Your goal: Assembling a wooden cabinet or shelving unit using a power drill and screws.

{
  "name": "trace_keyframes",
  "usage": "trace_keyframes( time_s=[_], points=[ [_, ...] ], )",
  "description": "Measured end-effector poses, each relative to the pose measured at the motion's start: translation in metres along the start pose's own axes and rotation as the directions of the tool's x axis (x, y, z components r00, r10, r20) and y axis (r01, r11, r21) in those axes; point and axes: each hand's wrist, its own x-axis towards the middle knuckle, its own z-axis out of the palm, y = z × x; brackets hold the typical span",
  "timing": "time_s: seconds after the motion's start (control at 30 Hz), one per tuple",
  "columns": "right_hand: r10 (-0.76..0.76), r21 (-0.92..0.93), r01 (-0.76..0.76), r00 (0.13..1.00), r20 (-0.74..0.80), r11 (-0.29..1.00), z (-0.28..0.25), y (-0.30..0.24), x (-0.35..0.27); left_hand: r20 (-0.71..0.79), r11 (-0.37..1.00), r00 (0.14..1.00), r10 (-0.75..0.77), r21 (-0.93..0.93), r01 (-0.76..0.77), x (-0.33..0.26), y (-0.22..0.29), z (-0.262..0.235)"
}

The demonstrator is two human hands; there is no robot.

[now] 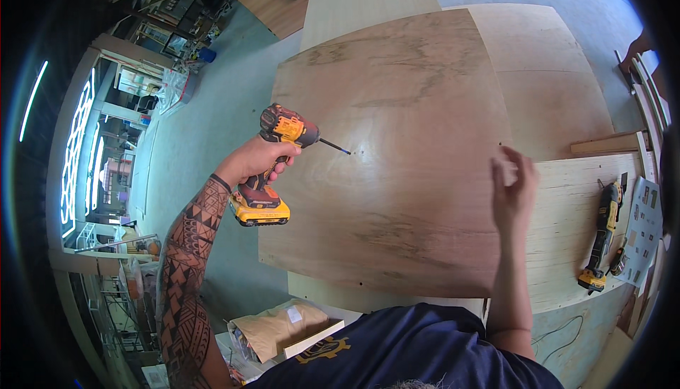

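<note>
My left hand (pixel 264 157) grips a yellow and black cordless impact driver (pixel 289 128) by its handle. A yellow battery (pixel 261 213) forms the tool's base. The long driver bit (pixel 336 146) points right, its tip above a small dark spot on a large plywood panel (pixel 397 205). Over the panel's right edge hovers my right hand (pixel 515 185), slightly blurred, with bent fingers and a gap between thumb and forefinger. I make out nothing held there. A small dark spot (pixel 500 143) on the panel lies just beyond its fingertips.
A yellow and black oscillating multi-tool (pixel 602 237) lies on pale plywood at the right, beside a printed sheet (pixel 639 222). Wood strips (pixel 648 99) stand along the far right, near another person's arm (pixel 630 56). A brown paper bag (pixel 280 329) sits close to my body.
</note>
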Motion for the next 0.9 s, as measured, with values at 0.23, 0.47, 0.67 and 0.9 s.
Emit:
trace_keyframes(
  time_s=[0.23,0.47,0.67,0.9],
  points=[
    [0.31,-0.053,-0.307,0.917,0.25,0.95,-0.012,0.086,-0.047,-0.012,0.999,1.0,-0.022,-0.026,0.021,0.006,-0.008,-0.002],
    [0.155,-0.124,-0.131,0.965,0.213,0.984,0.001,0.094,-0.05,-0.057,0.989,0.989,0.136,-0.058,-0.139,0.007,-0.029,0.005],
    [0.198,-0.143,-0.177,0.968,0.152,0.974,0.017,0.078,-0.087,-0.124,0.991,0.985,0.117,-0.046,-0.124,0.002,-0.055,0.019],
    [0.286,-0.078,-0.282,0.957,0.051,0.956,0.009,0.003,-0.172,-0.23,0.96,0.932,0.279,0.059,-0.273,-0.042,-0.068,0.055]
  ],
)
